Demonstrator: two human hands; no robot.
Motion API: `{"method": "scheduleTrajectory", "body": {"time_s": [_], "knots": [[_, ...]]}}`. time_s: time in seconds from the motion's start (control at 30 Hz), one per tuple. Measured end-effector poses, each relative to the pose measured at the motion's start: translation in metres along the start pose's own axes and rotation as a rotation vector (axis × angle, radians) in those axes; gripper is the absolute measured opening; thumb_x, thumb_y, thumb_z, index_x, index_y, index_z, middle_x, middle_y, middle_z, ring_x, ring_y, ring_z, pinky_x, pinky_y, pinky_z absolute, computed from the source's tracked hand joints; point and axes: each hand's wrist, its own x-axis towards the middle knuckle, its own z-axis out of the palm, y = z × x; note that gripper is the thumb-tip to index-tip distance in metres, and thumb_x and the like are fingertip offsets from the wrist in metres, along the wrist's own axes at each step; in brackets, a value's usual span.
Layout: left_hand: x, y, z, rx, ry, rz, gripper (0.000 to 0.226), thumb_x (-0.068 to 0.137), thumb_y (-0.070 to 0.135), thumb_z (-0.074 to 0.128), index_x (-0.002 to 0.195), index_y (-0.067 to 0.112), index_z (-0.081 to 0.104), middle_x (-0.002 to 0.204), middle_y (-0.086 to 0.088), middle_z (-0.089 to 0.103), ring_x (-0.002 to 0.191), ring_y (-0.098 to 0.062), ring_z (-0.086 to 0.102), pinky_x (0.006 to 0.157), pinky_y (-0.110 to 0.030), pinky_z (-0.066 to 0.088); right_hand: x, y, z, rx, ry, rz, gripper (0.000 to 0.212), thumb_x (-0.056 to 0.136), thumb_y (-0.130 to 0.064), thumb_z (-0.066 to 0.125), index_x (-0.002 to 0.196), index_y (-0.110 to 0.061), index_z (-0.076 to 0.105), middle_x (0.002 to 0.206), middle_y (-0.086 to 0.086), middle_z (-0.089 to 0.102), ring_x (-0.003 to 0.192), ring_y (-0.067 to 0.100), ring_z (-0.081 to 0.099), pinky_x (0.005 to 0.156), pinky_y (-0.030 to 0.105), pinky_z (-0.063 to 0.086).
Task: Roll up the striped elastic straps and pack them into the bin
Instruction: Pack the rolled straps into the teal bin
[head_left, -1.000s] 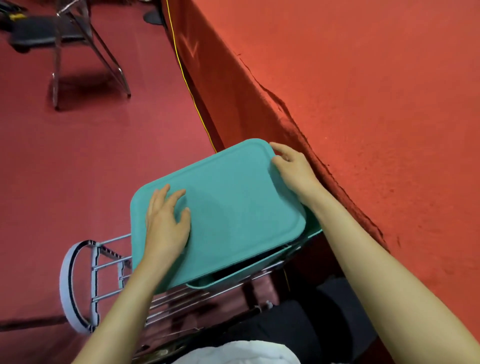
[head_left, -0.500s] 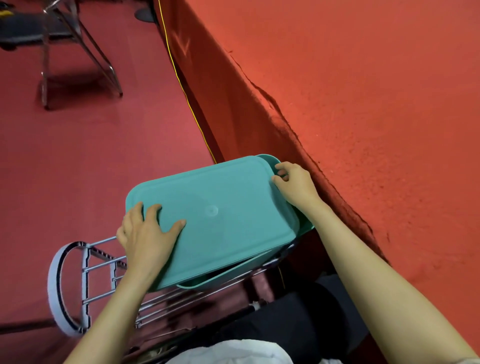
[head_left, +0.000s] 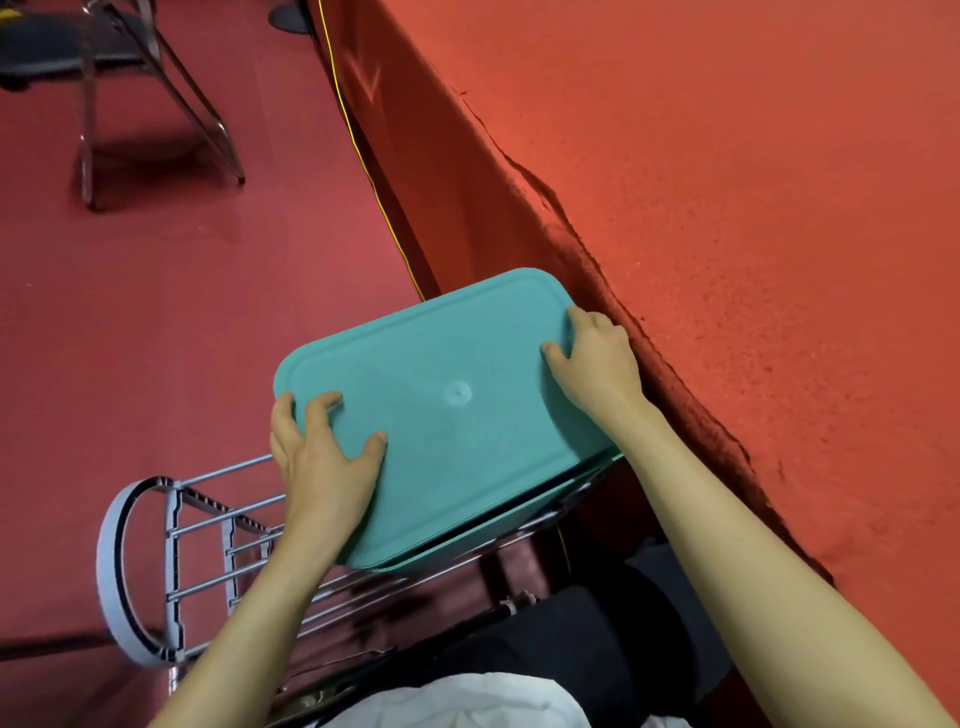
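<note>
A teal lid (head_left: 447, 400) lies over the teal bin (head_left: 483, 543), whose near rim shows as a dark gap below the lid. No striped straps can be seen; the bin's inside is hidden by the lid. My left hand (head_left: 324, 457) holds the lid's near left corner, with bent fingers at the edge and the thumb on top. At the far right corner my right hand (head_left: 597, 364) holds the lid, fingers curled at its edge and thumb on its top.
The bin sits on a grey wire cart (head_left: 223, 525) with a looped handle (head_left: 109, 566) at the left. A table draped in red cloth (head_left: 727, 208) runs along the right, close to the bin. A metal chair (head_left: 88, 62) stands far left on the red floor.
The lid has swung from tilted and skewed to lie squarer over the bin. My left hand slid to the lid's left edge; my right hand moved onto its right corner.
</note>
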Motion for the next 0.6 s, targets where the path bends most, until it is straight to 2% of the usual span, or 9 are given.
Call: {"method": "scheduleTrajectory", "body": {"time_s": [0.13, 0.3, 0.6], "knots": [[-0.009, 0.007, 0.01, -0.02, -0.055, -0.003, 0.053, 0.082, 0.018, 0.069, 0.129, 0.014, 0.045, 0.153, -0.011, 0.01, 0.142, -0.025, 0.008, 0.114, -0.035, 0.013, 0.002, 0.005, 0.001, -0.112, -0.039, 0.021, 0.056, 0.097, -0.04, 0.047, 0.138, -0.005, 0.037, 0.133, 0.018, 0.045, 0.118, 0.038, 0.041, 0.099, 0.043, 0.034], [-0.012, 0.009, 0.011, -0.033, -0.078, -0.033, 0.055, 0.081, 0.018, 0.069, 0.131, 0.015, 0.044, 0.152, -0.01, 0.01, 0.141, -0.026, 0.009, 0.113, -0.036, 0.014, 0.001, 0.012, 0.012, -0.093, -0.105, 0.076, 0.06, 0.097, -0.044, 0.045, 0.142, -0.007, 0.033, 0.137, 0.018, 0.043, 0.121, 0.037, 0.04, 0.1, 0.044, 0.034], [0.002, -0.005, -0.001, -0.073, -0.004, -0.067, 0.045, 0.084, 0.006, 0.064, 0.126, 0.009, 0.048, 0.147, -0.013, 0.017, 0.136, -0.026, 0.02, 0.109, -0.028, 0.017, -0.001, 0.01, 0.025, -0.096, -0.1, 0.063, 0.059, 0.095, -0.049, 0.045, 0.139, -0.011, 0.035, 0.135, 0.016, 0.038, 0.118, 0.036, 0.037, 0.098, 0.044, 0.033]]}}
